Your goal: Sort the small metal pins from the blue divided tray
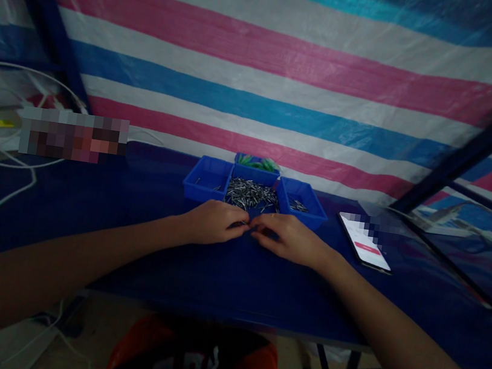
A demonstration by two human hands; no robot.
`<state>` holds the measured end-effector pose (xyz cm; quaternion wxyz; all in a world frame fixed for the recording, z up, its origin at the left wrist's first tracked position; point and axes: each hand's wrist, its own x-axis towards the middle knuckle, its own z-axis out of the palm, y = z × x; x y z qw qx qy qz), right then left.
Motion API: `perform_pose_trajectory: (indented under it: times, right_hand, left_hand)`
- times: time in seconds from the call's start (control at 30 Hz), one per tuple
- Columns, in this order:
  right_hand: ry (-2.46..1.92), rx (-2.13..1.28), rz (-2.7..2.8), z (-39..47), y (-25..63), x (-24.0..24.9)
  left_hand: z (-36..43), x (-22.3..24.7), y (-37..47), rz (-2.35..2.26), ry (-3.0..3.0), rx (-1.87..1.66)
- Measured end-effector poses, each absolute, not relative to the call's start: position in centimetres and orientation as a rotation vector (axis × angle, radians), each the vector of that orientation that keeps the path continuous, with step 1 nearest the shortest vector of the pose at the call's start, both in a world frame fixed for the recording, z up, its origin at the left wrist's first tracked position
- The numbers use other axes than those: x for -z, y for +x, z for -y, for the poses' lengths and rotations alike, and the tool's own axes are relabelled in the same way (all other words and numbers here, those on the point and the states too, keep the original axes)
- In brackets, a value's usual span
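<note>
My left hand (213,221) and my right hand (291,237) meet fingertip to fingertip just above the blue table, in front of a pile of small metal pins (251,194). The left thumb and fingers are pinched together. A thin shiny sliver shows at their tips, too small to name. On the right, the fingers are curled with thumb and forefinger drawn close; anything between them is hidden. A blue bin (208,173) with a few pins stands left of the pile. Another blue bin (308,216), holding a small heap of pins, is on the right.
Behind the pile, a third blue bin (254,175) holds green pieces. A lit phone (363,244) lies right of the bins on the blue table (214,284). White cables (21,186) loop at the left. Striped sheeting (281,61) hangs behind, between dark metal posts.
</note>
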<state>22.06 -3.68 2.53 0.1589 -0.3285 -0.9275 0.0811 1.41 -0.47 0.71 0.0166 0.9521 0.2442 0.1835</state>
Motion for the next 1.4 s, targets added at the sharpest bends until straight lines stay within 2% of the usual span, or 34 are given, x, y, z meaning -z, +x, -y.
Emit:
perform_pose_trajectory:
  times: [0.5, 1.17, 1.4]
  right_hand:
    - [-0.965, -0.128, 2.676, 3.59, 22.07, -2.65]
    - [-1.056, -0.044, 2.634, 3.39, 22.18, -2.79]
    - [-1.058, -0.056, 2.627, 3.54, 22.21, -2.87]
  left_hand:
    - [0.38, -0.88, 1.46, -0.654, 2.86, -0.516]
    - [0.59, -1.03, 1.37, -0.812, 2.969, -0.529]
    - [0.48, -0.59, 1.38, -0.735, 2.988, -0.532]
